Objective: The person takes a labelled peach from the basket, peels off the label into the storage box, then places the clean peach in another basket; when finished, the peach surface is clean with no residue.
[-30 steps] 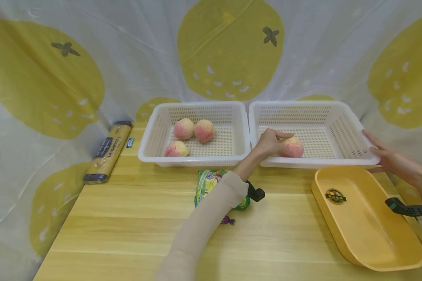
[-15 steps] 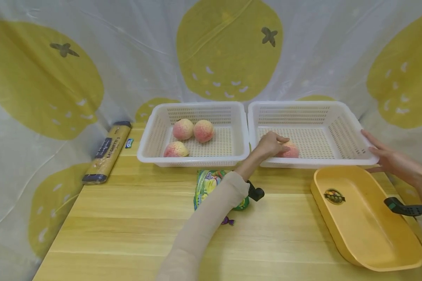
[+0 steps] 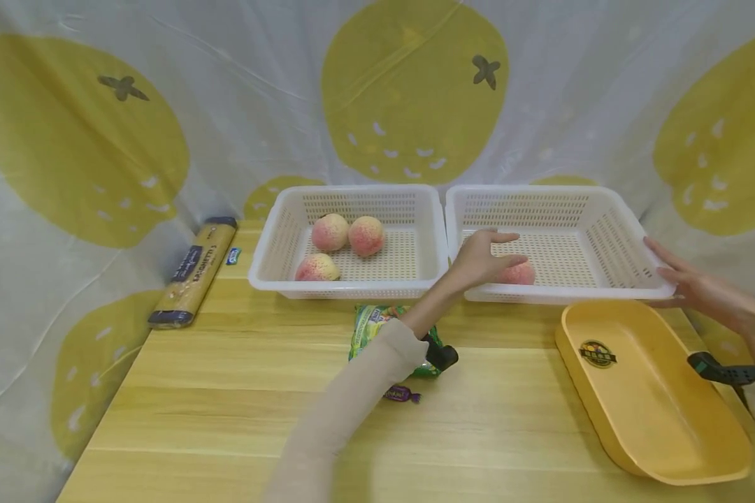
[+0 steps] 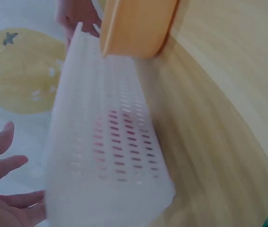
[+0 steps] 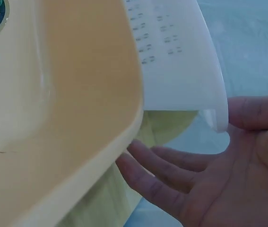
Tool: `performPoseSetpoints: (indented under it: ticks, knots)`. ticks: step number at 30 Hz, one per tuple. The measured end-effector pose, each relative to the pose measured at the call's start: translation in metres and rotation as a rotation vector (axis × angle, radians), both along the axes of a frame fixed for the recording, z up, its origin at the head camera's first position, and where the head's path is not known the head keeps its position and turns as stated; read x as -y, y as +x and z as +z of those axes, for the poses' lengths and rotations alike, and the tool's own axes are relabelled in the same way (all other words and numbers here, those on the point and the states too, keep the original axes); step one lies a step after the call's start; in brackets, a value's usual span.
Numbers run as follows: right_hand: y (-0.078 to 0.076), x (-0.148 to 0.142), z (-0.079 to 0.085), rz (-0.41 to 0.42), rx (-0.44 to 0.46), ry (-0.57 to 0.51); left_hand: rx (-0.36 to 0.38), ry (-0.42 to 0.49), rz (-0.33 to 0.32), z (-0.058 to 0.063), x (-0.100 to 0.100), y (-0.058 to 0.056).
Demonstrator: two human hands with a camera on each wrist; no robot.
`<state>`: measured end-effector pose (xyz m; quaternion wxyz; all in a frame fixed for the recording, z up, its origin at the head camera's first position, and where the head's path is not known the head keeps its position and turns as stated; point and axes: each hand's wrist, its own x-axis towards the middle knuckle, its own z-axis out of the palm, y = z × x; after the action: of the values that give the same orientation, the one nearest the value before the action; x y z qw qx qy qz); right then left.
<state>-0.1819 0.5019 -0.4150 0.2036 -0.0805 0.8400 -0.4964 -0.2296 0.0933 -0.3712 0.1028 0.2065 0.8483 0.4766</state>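
My left hand (image 3: 478,261) reaches over the front rim of the right white basket (image 3: 579,293), thumb and fingers spread apart and holding nothing. Just under its thumb a pink and yellow peach (image 3: 519,274) lies on the basket floor, partly hidden by the hand and rim. In the left wrist view that peach shows as pink through the slots of the basket wall (image 4: 119,179). My right hand (image 3: 698,285) is at the basket's right end. Its thumb touches the rim, while the fingers extend below toward the yellow tray (image 5: 96,94).
Left of it stands a second white basket (image 3: 352,286) with three peaches (image 3: 366,236). Before the baskets lie a green snack bag (image 3: 368,328) and a purple-wrapped candy (image 3: 400,394). A spaghetti pack (image 3: 195,272) and a small blue packet (image 3: 233,256) are at left.
The peach has moved slightly left and down to the floor of the right basket. My left hand has let go of it, its fingers now spread. The right hand has stayed at the basket's end.
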Motion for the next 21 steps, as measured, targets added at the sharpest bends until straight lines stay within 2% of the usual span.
performPoseSetpoints:
  ticks: [3,5,7,11,14,17,19,21]
  knots:
    - [0.0,0.002,0.002,0.003,-0.025,0.09,-0.063,-0.013,-0.075,0.017,0.03,0.007]
    - [0.001,0.002,0.003,0.006,-0.042,0.129,-0.1,-0.044,-0.098,0.029,0.058,0.012]
    - [0.002,0.002,0.007,0.013,-0.052,0.193,-0.13,-0.091,-0.079,0.039,0.09,0.016]
    - [0.006,0.007,0.021,-0.001,0.007,0.293,-0.128,-0.158,0.036,0.05,0.17,0.019]
    - [0.011,0.013,0.037,-0.005,0.073,0.321,-0.109,-0.186,0.128,0.048,0.234,0.019]
    - [0.012,0.023,0.055,-0.016,0.096,0.405,-0.029,-0.214,0.213,0.04,0.294,0.021]
    - [0.011,0.032,0.066,-0.016,0.095,0.466,0.035,-0.227,0.252,0.031,0.325,0.023]
    - [0.009,0.045,0.076,-0.013,0.083,0.509,0.105,-0.21,0.283,0.019,0.348,0.025]
